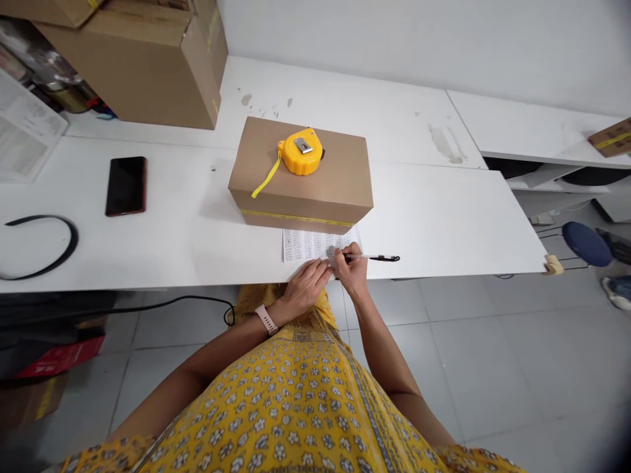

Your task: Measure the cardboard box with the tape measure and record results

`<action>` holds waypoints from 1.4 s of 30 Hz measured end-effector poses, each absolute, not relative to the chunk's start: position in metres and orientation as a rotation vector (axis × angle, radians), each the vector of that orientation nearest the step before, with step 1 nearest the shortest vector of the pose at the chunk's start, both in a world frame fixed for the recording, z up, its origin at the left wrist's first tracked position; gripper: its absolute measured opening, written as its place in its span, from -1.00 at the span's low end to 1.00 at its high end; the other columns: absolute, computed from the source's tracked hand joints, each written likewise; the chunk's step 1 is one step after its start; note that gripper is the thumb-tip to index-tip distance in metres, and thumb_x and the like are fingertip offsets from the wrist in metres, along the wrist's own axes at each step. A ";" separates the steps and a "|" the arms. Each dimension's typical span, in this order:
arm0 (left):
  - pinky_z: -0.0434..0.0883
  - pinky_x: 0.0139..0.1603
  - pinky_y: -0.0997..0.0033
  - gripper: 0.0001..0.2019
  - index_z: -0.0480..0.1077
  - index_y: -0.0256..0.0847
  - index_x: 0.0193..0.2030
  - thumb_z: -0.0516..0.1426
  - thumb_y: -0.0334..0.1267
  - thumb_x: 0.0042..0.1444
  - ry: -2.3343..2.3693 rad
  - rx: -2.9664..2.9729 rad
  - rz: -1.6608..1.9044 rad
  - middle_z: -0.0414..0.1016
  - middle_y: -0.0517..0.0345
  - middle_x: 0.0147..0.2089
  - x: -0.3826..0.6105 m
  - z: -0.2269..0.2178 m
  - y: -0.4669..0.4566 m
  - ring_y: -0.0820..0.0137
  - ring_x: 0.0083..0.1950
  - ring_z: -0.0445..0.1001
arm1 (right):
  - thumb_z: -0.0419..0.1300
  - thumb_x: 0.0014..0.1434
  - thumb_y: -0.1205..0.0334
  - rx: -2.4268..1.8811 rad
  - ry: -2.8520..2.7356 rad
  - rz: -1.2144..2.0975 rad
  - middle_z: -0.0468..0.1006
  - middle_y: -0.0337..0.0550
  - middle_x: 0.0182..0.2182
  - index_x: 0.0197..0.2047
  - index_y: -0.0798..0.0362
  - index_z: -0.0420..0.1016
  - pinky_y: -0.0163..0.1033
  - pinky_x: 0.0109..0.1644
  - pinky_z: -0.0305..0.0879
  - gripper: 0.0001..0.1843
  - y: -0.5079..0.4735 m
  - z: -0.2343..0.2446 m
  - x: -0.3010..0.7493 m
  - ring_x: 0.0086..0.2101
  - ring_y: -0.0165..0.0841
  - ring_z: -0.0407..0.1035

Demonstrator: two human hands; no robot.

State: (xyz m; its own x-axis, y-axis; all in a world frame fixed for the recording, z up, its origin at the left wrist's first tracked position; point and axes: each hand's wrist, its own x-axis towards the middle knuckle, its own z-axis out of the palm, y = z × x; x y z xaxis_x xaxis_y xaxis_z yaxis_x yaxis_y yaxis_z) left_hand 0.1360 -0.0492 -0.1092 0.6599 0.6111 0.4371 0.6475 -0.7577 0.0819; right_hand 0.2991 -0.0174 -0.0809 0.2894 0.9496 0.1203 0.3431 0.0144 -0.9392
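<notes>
A pen (384, 258) with a clear barrel and black end is gripped in my right hand (352, 266), which rests on a printed sheet (305, 244) at the table's front edge. Beside it, my left hand (308, 282) lies flat with fingers extended over the sheet's lower edge, a pale band round the wrist. Just behind the sheet stands a closed cardboard box (340, 171) with yellow tape along its front, covering the sheet's far part. On top of the box sits a yellow tape measure (302, 152) with a yellow strap. The pen's tip is hidden by my fingers.
A dark phone (127, 186) and a black curved band (69, 246) lie on the white table (434, 223) to the left. Large cardboard boxes (142, 72) stand at the back left. Right of the table are a blue stool (586, 244) and a person's shoe (616, 292).
</notes>
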 end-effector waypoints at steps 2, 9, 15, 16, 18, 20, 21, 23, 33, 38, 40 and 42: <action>0.30 0.42 0.15 -0.64 0.38 -0.40 0.25 -0.03 -0.43 0.41 -1.060 -2.769 -0.703 0.49 -0.14 0.25 0.136 -0.109 -0.049 0.21 0.29 0.40 | 0.19 0.20 0.09 -1.543 -1.256 0.736 0.17 -0.43 -0.65 -0.47 -0.05 0.16 -0.28 -0.42 0.07 -0.69 -0.018 -0.082 0.299 -0.57 -0.46 0.09; 0.31 0.41 0.16 -0.65 0.39 -0.42 0.25 -0.01 -0.41 0.41 -1.055 -2.773 -0.695 0.50 -0.14 0.24 0.136 -0.108 -0.049 0.21 0.28 0.41 | 0.19 0.21 0.06 -1.545 -1.274 0.727 0.17 -0.43 -0.64 -0.47 -0.05 0.17 -0.29 -0.42 0.07 -0.68 -0.018 -0.082 0.299 -0.57 -0.46 0.09; 0.29 0.43 0.13 -0.64 0.37 -0.42 0.27 -0.03 -0.43 0.41 -1.061 -2.797 -0.679 0.47 -0.16 0.27 0.136 -0.110 -0.049 0.20 0.31 0.39 | 0.20 0.19 0.12 -1.542 -1.266 0.709 0.17 -0.43 -0.64 -0.47 -0.05 0.15 -0.28 -0.43 0.06 -0.69 -0.019 -0.079 0.298 -0.57 -0.46 0.09; 0.29 0.43 0.13 -0.63 0.36 -0.42 0.28 -0.03 -0.43 0.41 -1.060 -2.803 -0.673 0.47 -0.17 0.27 0.136 -0.111 -0.049 0.21 0.31 0.39 | 0.20 0.19 0.13 -1.544 -1.264 0.711 0.17 -0.43 -0.65 -0.48 -0.05 0.15 -0.28 -0.42 0.06 -0.70 -0.019 -0.079 0.298 -0.57 -0.46 0.09; 0.29 0.43 0.13 -0.63 0.35 -0.43 0.29 -0.03 -0.42 0.41 -1.062 -2.815 -0.661 0.47 -0.18 0.27 0.136 -0.111 -0.049 0.21 0.32 0.38 | 0.20 0.17 0.14 -1.547 -1.266 0.722 0.17 -0.43 -0.65 -0.48 -0.05 0.15 -0.28 -0.43 0.06 -0.70 -0.018 -0.079 0.299 -0.57 -0.46 0.09; 0.29 0.43 0.13 -0.63 0.34 -0.42 0.29 -0.02 -0.41 0.41 -1.064 -2.820 -0.657 0.46 -0.18 0.28 0.135 -0.110 -0.049 0.21 0.32 0.38 | 0.20 0.16 0.14 -1.547 -1.270 0.736 0.16 -0.44 -0.65 -0.49 -0.05 0.14 -0.29 -0.44 0.04 -0.69 -0.018 -0.079 0.299 -0.57 -0.46 0.08; 0.29 0.43 0.13 -0.63 0.34 -0.41 0.29 -0.02 -0.41 0.41 -1.066 -2.821 -0.654 0.46 -0.18 0.29 0.135 -0.110 -0.049 0.21 0.33 0.38 | 0.20 0.15 0.15 -1.548 -1.269 0.739 0.15 -0.44 -0.65 -0.49 -0.05 0.14 -0.29 -0.44 0.03 -0.69 -0.018 -0.080 0.299 -0.56 -0.46 0.07; 0.29 0.42 0.13 -0.63 0.35 -0.41 0.29 -0.02 -0.42 0.41 -1.064 -2.817 -0.656 0.46 -0.17 0.29 0.135 -0.110 -0.049 0.20 0.32 0.38 | 0.20 0.15 0.15 -1.553 -1.261 0.737 0.15 -0.44 -0.65 -0.49 -0.05 0.14 -0.29 -0.44 0.03 -0.69 -0.017 -0.080 0.300 -0.56 -0.46 0.07; 0.29 0.43 0.13 -0.62 0.37 -0.39 0.28 -0.02 -0.46 0.39 -1.081 -2.819 -0.660 0.47 -0.17 0.28 0.136 -0.111 -0.049 0.21 0.33 0.37 | 0.19 0.18 0.12 -1.542 -1.243 0.722 0.16 -0.43 -0.64 -0.48 -0.05 0.14 -0.29 -0.44 0.07 -0.69 -0.018 -0.078 0.299 -0.56 -0.46 0.08; 0.29 0.42 0.14 -0.63 0.37 -0.40 0.27 -0.02 -0.45 0.40 -1.075 -2.794 -0.687 0.47 -0.16 0.27 0.136 -0.110 -0.049 0.20 0.32 0.38 | 0.18 0.18 0.14 -1.545 -1.272 0.706 0.17 -0.43 -0.64 -0.47 -0.05 0.15 -0.29 -0.43 0.07 -0.71 -0.018 -0.080 0.299 -0.56 -0.46 0.09; 0.30 0.42 0.14 -0.63 0.37 -0.42 0.27 -0.02 -0.44 0.40 -1.070 -2.796 -0.694 0.47 -0.18 0.27 0.136 -0.110 -0.049 0.20 0.32 0.39 | 0.19 0.18 0.13 -1.548 -1.266 0.716 0.17 -0.44 -0.65 -0.47 -0.05 0.15 -0.29 -0.43 0.07 -0.71 -0.019 -0.081 0.299 -0.57 -0.46 0.09; 0.29 0.42 0.13 -0.63 0.37 -0.42 0.27 -0.02 -0.44 0.40 -1.077 -2.809 -0.683 0.47 -0.20 0.27 0.136 -0.110 -0.049 0.20 0.32 0.39 | 0.19 0.17 0.12 -1.553 -1.261 0.722 0.17 -0.44 -0.66 -0.47 -0.05 0.15 -0.29 -0.44 0.06 -0.70 -0.019 -0.080 0.299 -0.57 -0.46 0.08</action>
State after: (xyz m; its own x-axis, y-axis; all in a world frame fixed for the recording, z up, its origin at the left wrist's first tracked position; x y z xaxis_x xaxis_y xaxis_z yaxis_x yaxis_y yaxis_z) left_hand 0.1357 -0.0493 -0.1100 0.6584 0.6225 0.4231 0.6478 -0.7549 0.1027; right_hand 0.2988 -0.0188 -0.0801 0.2866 0.9499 0.1247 0.3733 0.0091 -0.9277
